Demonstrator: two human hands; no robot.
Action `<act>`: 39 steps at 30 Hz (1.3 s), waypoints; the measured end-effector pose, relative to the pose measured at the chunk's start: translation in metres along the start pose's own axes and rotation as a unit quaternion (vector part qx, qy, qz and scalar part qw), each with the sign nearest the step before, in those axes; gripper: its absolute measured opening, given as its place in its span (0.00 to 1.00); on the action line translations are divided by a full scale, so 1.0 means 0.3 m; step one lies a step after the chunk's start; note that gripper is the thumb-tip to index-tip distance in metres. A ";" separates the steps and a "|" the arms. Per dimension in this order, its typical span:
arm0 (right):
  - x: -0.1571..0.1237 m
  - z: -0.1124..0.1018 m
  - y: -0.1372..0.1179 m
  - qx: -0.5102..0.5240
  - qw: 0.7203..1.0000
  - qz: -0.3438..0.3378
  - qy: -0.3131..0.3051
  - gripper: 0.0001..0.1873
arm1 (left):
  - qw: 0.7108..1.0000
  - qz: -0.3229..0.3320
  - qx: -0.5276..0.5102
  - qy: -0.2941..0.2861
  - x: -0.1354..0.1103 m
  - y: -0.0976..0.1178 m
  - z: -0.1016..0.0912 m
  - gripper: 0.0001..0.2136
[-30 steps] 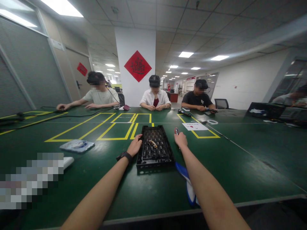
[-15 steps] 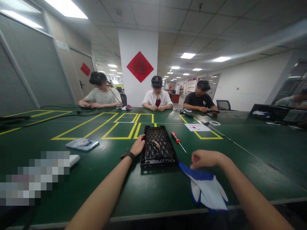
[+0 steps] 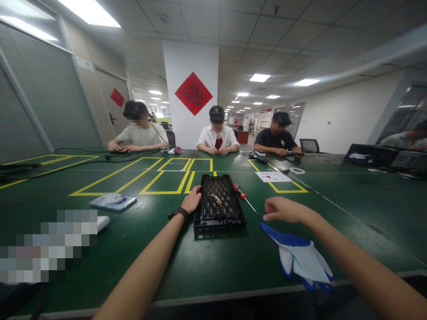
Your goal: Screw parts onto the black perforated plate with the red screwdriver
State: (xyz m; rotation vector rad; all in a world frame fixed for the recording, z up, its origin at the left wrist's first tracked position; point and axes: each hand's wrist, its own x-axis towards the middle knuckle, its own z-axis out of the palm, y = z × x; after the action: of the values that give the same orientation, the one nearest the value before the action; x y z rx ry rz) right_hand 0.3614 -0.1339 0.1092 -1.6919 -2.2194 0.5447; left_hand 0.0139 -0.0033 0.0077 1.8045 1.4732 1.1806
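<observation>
A black rectangular plastic tray (image 3: 218, 226), its floor patterned with rows of slots or studs, lies flat on the green bench (image 3: 200, 271), in front of the person. On the tray's floor, near its middle, sits a small brown-and-white piece (image 3: 216, 200), too small to identify.

The left hand (image 3: 191, 201) is at the tray's left wall, fingers touching the rim; whether they grip it, I cannot tell. A dark watch (image 3: 182, 214) circles that wrist.

Just beside the tray's right wall lies a red-handled screwdriver (image 3: 240, 192), its shaft slanting toward the right hand (image 3: 280, 210). That hand is above the bench near the screwdriver's tip, its fingers loosely bent, not closed on anything. Nearer the person lies a blue-and-white work glove (image 3: 302, 258), crumpled, by the bench's edge.

Farther right, a white paper sheet (image 3: 273, 177) overlaps a yellow tape outline (image 3: 289, 192), near a white ring (image 3: 296, 170). To the left lies a flat pale-blue item (image 3: 113, 201) with a printed picture. Across the bench sit three people wearing dark headsets; behind them, a white column (image 3: 190, 55) bears a red diamond-shaped sign (image 3: 193, 93).
</observation>
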 end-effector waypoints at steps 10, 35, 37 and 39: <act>0.459 0.300 -0.300 -0.061 0.992 -0.037 0.103 0.13 | 1.000 0.011 0.013 -0.003 0.007 -0.012 0.004 0.24; 0.270 0.287 -0.299 0.205 0.943 -0.242 -0.105 0.17 | 0.994 0.017 0.104 0.026 0.044 -0.005 0.020 0.21; 0.264 0.285 -0.297 0.161 0.947 -0.259 -0.101 0.16 | 0.995 0.021 0.088 0.031 0.041 -0.001 0.021 0.20; 0.261 0.281 -0.297 0.122 0.949 -0.276 -0.095 0.15 | 0.996 0.019 0.072 0.042 0.031 0.003 0.022 0.18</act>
State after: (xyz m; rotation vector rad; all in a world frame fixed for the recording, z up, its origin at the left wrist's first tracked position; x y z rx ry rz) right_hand 0.2268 -0.0894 0.0767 -0.8673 -2.4877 0.8101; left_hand 0.0202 0.0063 0.0079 1.9053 1.6154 1.2091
